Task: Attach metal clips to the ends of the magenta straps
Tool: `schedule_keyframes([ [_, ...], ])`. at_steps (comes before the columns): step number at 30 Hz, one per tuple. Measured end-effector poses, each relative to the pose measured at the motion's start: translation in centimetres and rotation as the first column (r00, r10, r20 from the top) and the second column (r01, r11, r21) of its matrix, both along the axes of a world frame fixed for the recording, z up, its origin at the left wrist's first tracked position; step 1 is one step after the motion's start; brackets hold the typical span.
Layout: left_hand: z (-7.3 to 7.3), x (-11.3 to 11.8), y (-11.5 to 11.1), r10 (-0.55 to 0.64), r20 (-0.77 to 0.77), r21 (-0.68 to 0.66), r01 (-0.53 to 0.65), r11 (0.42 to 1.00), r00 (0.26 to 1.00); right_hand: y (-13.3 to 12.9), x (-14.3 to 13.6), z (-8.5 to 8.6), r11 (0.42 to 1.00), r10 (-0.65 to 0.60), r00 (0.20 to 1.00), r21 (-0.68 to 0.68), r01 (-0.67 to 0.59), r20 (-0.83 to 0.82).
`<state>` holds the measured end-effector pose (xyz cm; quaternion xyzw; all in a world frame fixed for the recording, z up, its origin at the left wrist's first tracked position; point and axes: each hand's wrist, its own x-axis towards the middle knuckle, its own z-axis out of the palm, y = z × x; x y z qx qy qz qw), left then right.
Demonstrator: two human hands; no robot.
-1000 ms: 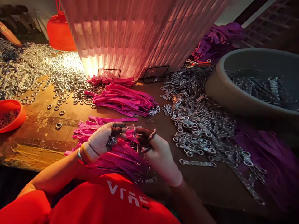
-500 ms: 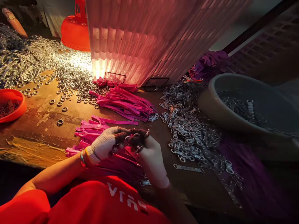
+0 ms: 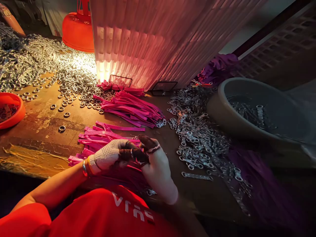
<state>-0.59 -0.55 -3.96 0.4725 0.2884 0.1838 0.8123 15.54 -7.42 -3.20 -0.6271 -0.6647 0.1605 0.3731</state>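
Note:
My left hand (image 3: 115, 154), in a dotted pale glove with dark-covered fingers, is closed around a small metal ring (image 3: 132, 152). Close against it, my right hand (image 3: 156, 164), gloved too and dark at the fingertips, is curled in a pinch. What lies between the right fingers is hidden. Pink straps (image 3: 96, 138) lie beneath and behind both hands, some running under them. Farther back rests a second bundle of pink straps (image 3: 133, 108), with metal pieces at its right end.
Loose metal rings (image 3: 76, 82) are heaped under a red lamp (image 3: 78, 33). An orange bowl (image 3: 17, 113) stands at the left. Metal links (image 3: 195, 141) are piled on the right, beside a big grey tub (image 3: 222, 102). A corrugated panel (image 3: 138, 46) rises behind.
My right fingertips have drawn back from over the left fingers and are now more upright. Both hands stay together at nearly the same place. The view has shifted slightly.

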Motion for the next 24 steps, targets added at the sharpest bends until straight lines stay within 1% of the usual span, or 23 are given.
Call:
schedule_keyframes([
  [2,0.0,-0.2,0.2,-0.097,-0.009,-0.051,0.097,0.994,0.995,0.0,0.6,0.2,0.985,0.149,0.969,0.053,-0.162,0.195],
  [4,-0.1,-0.4,0.4,-0.162,-0.029,-0.077,0.16,0.984,0.986,0.1,1.0,0.4,0.949,0.286,0.912,0.047,-0.313,0.293],
  [6,-0.4,-0.4,0.3,-0.189,-0.058,-0.093,0.183,0.979,0.98,0.1,1.3,0.7,0.913,0.379,0.855,0.008,-0.408,0.353],
  [7,-0.4,-0.4,0.3,-0.202,-0.08,-0.105,0.193,0.976,0.976,0.0,1.5,0.8,0.907,0.393,0.831,-0.016,-0.421,0.394],
  [9,-0.4,-0.4,0.2,-0.224,-0.129,-0.13,0.208,0.969,0.966,-0.2,1.8,0.8,0.927,0.348,0.795,-0.054,-0.372,0.496],
  [11,0.0,-0.5,0.2,-0.202,-0.177,-0.091,0.189,0.978,0.963,-0.4,2.2,0.9,0.956,0.276,0.789,-0.068,-0.287,0.549],
  [12,0.2,-0.5,0.2,-0.185,-0.192,-0.039,0.18,0.983,0.964,-0.5,2.5,1.0,0.965,0.254,0.803,-0.079,-0.251,0.539],
  [14,0.7,-0.4,0.2,-0.148,-0.212,0.142,0.18,0.973,0.966,-0.7,2.8,1.1,0.963,0.269,0.851,-0.13,-0.235,0.452],
  [16,1.0,-0.3,0.1,-0.119,-0.232,0.349,0.197,0.916,0.965,-0.8,3.0,1.3,0.948,0.305,0.895,-0.19,-0.254,0.326],
  [17,1.1,-0.1,0.0,-0.105,-0.242,0.401,0.198,0.894,0.964,-0.9,2.9,1.3,0.942,0.315,0.91,-0.208,-0.264,0.269],
  [18,1.3,0.1,-0.1,-0.096,-0.25,0.396,0.192,0.898,0.963,-0.9,2.7,1.2,0.945,0.302,0.924,-0.199,-0.259,0.233],
  [19,1.4,0.4,-0.2,-0.09,-0.252,0.338,0.175,0.925,0.964,-0.9,2.5,1.0,0.961,0.259,0.94,-0.16,-0.227,0.223],
  [21,1.8,1.2,-0.3,-0.089,-0.23,0.142,0.124,0.982,0.969,-1.1,1.9,0.5,0.994,0.109,0.967,-0.047,-0.101,0.229],
  [22,2.1,1.7,-0.1,-0.075,-0.209,0.06,0.089,0.994,0.975,-1.2,1.7,0.1,0.999,0.037,0.976,-0.009,-0.036,0.216],
  [23,2.2,2.2,0.1,-0.049,-0.19,0.018,0.054,0.998,0.98,-1.3,1.6,-0.2,1.0,-0.018,0.983,-0.003,0.019,0.181],
  [24,2.3,2.8,0.6,-0.035,-0.177,0.014,0.038,0.999,0.984,-1.4,1.6,-0.6,0.998,-0.047,0.991,-0.035,0.052,0.129],
])
